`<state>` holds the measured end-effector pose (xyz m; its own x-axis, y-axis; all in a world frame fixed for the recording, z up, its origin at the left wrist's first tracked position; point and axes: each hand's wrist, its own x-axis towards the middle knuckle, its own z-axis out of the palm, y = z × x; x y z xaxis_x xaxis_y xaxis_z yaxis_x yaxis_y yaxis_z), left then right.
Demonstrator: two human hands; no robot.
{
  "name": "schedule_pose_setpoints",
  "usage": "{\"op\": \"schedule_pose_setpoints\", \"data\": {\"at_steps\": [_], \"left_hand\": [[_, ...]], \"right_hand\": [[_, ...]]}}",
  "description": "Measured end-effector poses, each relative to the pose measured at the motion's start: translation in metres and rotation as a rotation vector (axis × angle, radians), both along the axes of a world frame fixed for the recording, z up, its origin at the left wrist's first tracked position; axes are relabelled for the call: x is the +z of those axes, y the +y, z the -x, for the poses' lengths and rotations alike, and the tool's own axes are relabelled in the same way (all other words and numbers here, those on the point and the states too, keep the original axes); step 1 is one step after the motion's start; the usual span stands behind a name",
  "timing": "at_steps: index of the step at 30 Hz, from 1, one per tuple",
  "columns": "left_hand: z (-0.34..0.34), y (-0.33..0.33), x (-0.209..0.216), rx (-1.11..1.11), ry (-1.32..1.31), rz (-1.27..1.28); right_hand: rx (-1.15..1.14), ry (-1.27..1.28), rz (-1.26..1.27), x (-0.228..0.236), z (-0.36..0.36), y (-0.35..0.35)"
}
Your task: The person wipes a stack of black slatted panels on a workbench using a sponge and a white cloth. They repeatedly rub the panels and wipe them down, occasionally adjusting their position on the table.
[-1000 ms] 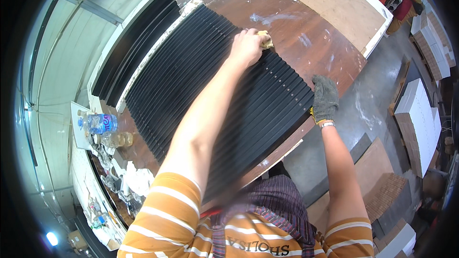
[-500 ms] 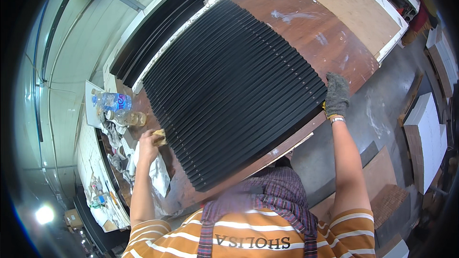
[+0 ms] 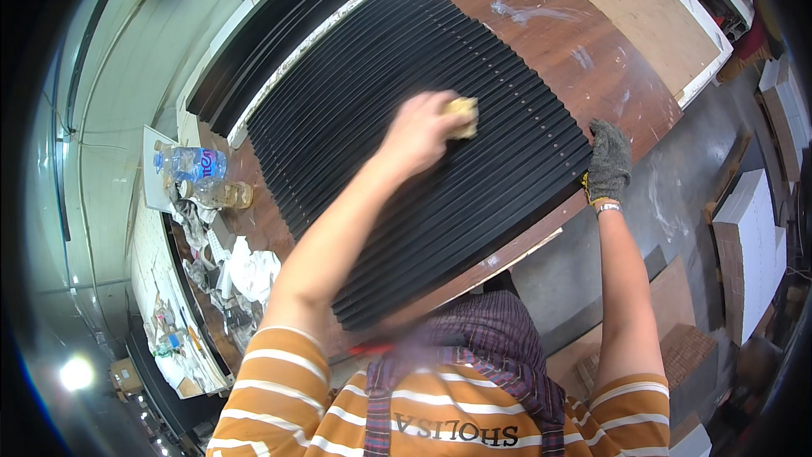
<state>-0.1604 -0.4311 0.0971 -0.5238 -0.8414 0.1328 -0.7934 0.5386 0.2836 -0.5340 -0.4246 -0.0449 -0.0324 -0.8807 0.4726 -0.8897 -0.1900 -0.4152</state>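
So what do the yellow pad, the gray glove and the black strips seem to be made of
Yellow pad: perhaps sponge or cloth, matte, soft-edged, though blurred. Gray glove: likely knitted fabric, fuzzy and dull. Black strips: smooth, faint sheen, so maybe painted wood or plastic.

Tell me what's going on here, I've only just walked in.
A person stands at a brown table with ribbed black strips laid side by side on it. Their bare left hand, blurred, holds a yellowish pad over the middle of the strips; whether it touches them is hard to tell. Their gloved right hand is at the strips' right-hand edge. Off to the left are a blue-labelled bottle and crumpled white material.
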Motion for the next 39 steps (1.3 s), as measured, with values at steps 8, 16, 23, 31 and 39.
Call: {"op": "schedule_pose_setpoints", "data": {"at_steps": [8,16,23,31,39], "left_hand": [[-0.13,0.109,0.068,0.438,-0.343,-0.36],[0.072,-0.1,0.019,0.159,0.036,-0.007],[0.035,-0.058,-0.006,0.086,-0.105,0.072],[-0.199,0.196,0.044,0.607,-0.372,-0.205],[-0.11,0.121,0.041,0.368,-0.095,0.104]], "right_hand": [[-0.025,-0.031,-0.014,0.002,-0.003,0.003],[-0.041,-0.077,-0.049,0.016,-0.01,0.006],[-0.05,-0.021,-0.057,0.015,-0.008,0.008],[0.004,0.044,-0.006,0.007,-0.005,0.001],[0.012,0.106,-0.022,0.01,-0.004,0.0]]}}
